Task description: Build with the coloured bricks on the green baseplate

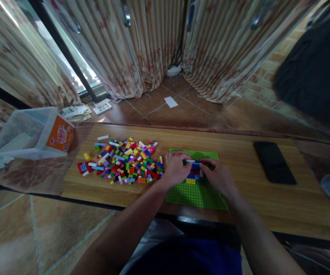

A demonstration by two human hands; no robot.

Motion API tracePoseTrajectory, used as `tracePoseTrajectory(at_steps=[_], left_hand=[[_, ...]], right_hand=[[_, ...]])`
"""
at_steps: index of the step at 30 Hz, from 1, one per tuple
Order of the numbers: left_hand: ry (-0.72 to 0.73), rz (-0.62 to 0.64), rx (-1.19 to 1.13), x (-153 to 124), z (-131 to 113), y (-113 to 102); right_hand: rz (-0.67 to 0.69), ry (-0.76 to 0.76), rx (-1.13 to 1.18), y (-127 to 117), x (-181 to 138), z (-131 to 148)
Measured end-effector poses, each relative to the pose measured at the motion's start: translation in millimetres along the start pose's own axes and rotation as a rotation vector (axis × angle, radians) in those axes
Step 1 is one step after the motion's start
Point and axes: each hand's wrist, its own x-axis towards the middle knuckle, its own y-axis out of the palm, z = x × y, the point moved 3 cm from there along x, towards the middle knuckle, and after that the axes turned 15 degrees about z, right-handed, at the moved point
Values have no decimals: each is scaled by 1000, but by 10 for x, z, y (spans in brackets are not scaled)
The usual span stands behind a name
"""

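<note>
A green studded baseplate (196, 196) lies on the table before me. On it stands a small build of toy bricks (194, 176), with blue, red, white and yellow pieces showing. My left hand (176, 167) is closed at the build's left end, its thumb and fingers against the upper bricks. From the right, my right hand (218, 175) pinches the other end, near a bit of red at its fingertips. Both hands partly cover the build, so single bricks in the fingers are hard to tell apart. Left of the baseplate spreads a loose pile of coloured toy bricks (130, 158).
The wooden table (268, 206) is long and narrow. A black phone or tablet (274, 162) lies on its right part. Beyond the left end stands a clear plastic bin (27, 133) with an orange label. Striped curtains (153, 46) hang behind, above a tiled floor (193, 103).
</note>
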Motion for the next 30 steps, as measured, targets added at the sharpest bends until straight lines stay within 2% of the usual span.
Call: tracePoseTrajectory(at_steps=[6, 11, 15, 17, 20, 23, 26, 30], left_hand=[[-3, -24, -21, -25, -5, 12], [-10, -47, -10, -11, 14, 53], [46, -93, 10, -74, -21, 33], [110, -143, 4, -170, -28, -51], [151, -240, 58, -371, 75, -290], [58, -332, 194, -555, 338, -601], [-62, -373, 345, -655, 596, -857], [-154, -314, 521, -659, 702, -982]], right_hand=[[20, 7, 7, 2, 21, -65], [-16, -21, -34, 16, 35, -123], [-49, -45, -74, 34, -5, -162], [-43, -49, -52, 42, -25, -185], [-60, -55, -31, 37, -54, -209], [-97, -42, -51, 20, -81, -231], [-132, -36, -72, 4, -92, -266], [-149, -35, -70, -5, -84, -307]])
